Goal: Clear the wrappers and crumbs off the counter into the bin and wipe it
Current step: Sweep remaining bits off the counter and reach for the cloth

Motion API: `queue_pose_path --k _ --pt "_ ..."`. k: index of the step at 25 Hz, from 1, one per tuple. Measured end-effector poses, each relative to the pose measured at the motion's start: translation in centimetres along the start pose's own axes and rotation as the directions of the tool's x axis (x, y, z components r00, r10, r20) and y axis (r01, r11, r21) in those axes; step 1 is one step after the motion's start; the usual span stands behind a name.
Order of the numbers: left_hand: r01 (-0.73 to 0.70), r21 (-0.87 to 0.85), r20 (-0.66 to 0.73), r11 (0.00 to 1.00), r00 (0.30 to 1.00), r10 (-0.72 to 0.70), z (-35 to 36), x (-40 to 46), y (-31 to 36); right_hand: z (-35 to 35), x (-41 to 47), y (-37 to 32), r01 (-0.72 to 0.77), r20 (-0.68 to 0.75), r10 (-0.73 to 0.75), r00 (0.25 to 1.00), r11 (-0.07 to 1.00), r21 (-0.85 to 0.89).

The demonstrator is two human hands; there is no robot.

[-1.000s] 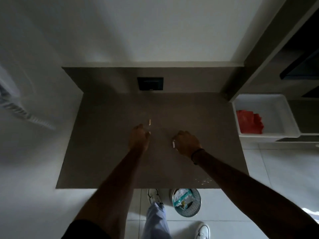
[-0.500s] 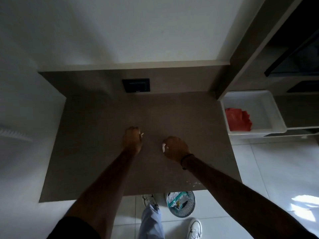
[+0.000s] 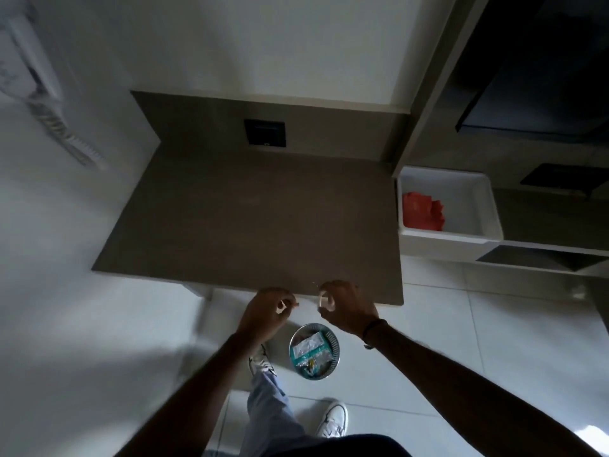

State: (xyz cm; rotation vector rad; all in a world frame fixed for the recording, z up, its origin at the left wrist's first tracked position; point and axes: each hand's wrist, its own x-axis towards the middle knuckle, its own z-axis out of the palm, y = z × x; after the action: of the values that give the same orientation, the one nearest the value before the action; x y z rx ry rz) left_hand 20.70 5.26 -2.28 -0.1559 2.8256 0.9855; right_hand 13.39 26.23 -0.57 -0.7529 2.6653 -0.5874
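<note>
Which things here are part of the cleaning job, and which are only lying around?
Job: left hand and right hand, each holding a small scrap; crumbs; counter; bin.
Just there: white tub with red cloth; wall socket.

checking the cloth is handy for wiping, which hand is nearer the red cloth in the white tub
Right. The right hand is at the counter's front edge, below-left of the red cloth; the left hand is further left.
</note>
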Motion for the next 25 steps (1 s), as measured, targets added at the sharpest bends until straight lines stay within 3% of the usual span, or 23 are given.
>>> queue_pose_path --k 3,9,14,17,19,22,25 --pt "0.033 0.064 0.018 0.997 0.999 -0.034 2.7 -2.7 1.2 2.0 -3.5 0.4 -0.007 0.071 0.013 0.997 0.996 -0.092" --pt "0.069 0.135 0.012 0.988 0.997 -0.072 3.2 -3.8 1.4 2.9 -4.9 1.2 -0.104 0.051 0.108 0.993 0.992 -0.072" --pt "-0.028 0.139 -0.073 0.990 0.997 0.039 0.7 -1.9 1.3 0.2 -4.4 2.0 -0.140 -0.110 0.135 0.985 0.989 -0.036" --pt "-0.175 0.102 -0.094 0.979 0.978 0.184 -1.1 1.0 2.6 -2.8 -3.3 2.8 -0.274 -0.195 0.276 0.941 0.961 0.038" --pt "-0.228 0.154 -0.050 0.962 0.970 0.238 -1.8 3.7 4.3 -5.1 -2.3 3.7 -0.392 -0.249 0.403 0.881 0.915 0.096" --pt "-0.162 0.374 0.093 0.913 0.986 0.136 -1.4 8.0 6.8 -8.5 -0.8 6.0 -0.484 -0.229 0.501 0.834 0.865 0.130" --pt "-0.225 0.417 0.139 0.881 0.973 0.182 -0.3 13.1 9.6 -11.7 0.9 9.9 -0.565 -0.193 0.579 0.792 0.815 0.127"
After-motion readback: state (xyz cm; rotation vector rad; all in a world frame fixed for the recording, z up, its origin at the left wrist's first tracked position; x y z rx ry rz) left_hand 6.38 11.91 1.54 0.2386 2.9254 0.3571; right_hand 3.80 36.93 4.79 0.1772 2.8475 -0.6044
